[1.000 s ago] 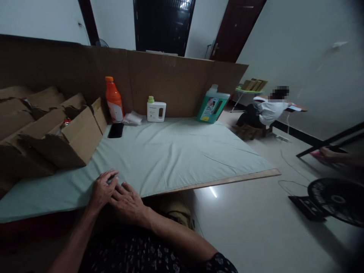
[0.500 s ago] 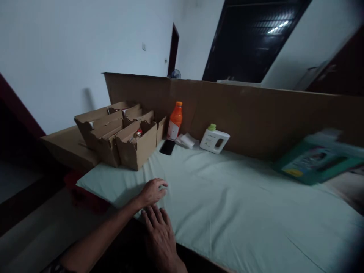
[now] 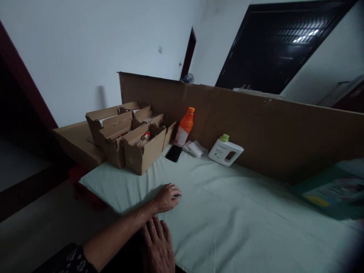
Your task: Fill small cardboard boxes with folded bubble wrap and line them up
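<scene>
Fingers (image 3: pixel 174 191) of the left hand (image 3: pixel 166 198) curl loosely, tips down on the pale green cloth (image 3: pixel 244 212), gripping nothing I can make out (it's dim). Right hand (image 3: pixel 157 246) lies flat, fingers spread, at the cloth's near edge. Cardboard boxes (image 3: pixel 133 142) crowd the left corner; a cardboard wall (image 3: pixel 270 129) closes the far edge, leaving broad bare cloth between.

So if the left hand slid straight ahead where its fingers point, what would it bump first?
Probably the white jug. The left hand points right and away across bare sheet; depth is unclear.
</scene>
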Available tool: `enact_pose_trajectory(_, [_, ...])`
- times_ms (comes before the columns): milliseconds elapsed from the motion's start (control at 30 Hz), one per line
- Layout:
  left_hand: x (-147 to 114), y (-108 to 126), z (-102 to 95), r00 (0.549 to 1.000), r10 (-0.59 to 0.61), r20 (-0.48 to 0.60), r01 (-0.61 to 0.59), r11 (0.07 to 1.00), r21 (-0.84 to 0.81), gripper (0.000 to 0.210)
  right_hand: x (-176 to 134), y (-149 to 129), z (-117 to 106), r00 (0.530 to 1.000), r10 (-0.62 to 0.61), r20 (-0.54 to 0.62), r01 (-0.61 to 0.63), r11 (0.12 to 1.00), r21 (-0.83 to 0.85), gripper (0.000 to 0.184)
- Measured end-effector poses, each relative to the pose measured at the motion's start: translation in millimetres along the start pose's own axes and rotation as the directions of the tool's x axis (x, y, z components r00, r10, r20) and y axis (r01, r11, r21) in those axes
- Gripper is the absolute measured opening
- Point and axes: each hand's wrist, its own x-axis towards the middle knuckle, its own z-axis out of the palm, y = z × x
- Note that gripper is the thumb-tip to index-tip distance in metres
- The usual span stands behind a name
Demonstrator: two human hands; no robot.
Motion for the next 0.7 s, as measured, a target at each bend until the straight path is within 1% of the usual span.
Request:
enact_pose_trajectory(100, [1.4,-0.9,2.8,1.0,0.002,-0.023,-0.002,1.0,0.005,0.025,-2.3,3.7,4.6,0.999,-0.031,0.008,0.031,0.999,-0.011,0.057])
enact_pose_trajectory(200, [2.0,-0.6,5.4,1.0,0.006,-0.02,-0.006,1.0,0.019,0.025,-4.8,5.3,10.8,0.999,-0.035,0.017,0.035,0.999,-0.012,0.058])
enact_pose_trajectory(333, [1.6,0.6,6.5,1.0,0.006,-0.004,-0.005,0.999,0.053,0.026,-9.0,8.1,23.6,0.998,-0.039,-0.057,0.038,0.999,-0.013,0.056])
enact_pose_trajectory(467, [1.4,1.3,7.8,1.0,0.003,0.022,-0.005,0.997,0.082,0.026,-19.2,15.3,43.8,0.99,-0.077,-0.122,0.077,0.997,-0.008,0.056])
enact_pose_trajectory(533, [1.2,1.6,8.3,0.999,-0.003,0.035,0.0,0.996,0.093,0.026,-25.5,18.6,53.1,0.989,-0.093,-0.114,0.092,0.996,-0.013,0.058])
enact_pose_trajectory(600, [1.5,2.3,7.3,0.999,-0.013,0.047,0.009,0.995,0.103,0.025,-29.8,20.3,58.2,0.992,-0.083,-0.09,0.082,0.997,-0.015,0.061])
enact_pose_trajectory(700, [6.2,3.0,0.8,0.996,-0.009,0.088,-0.002,0.992,0.123,0.024,-27.1,19.4,52.7,0.998,-0.04,-0.057,0.04,0.999,0.0,0.06])
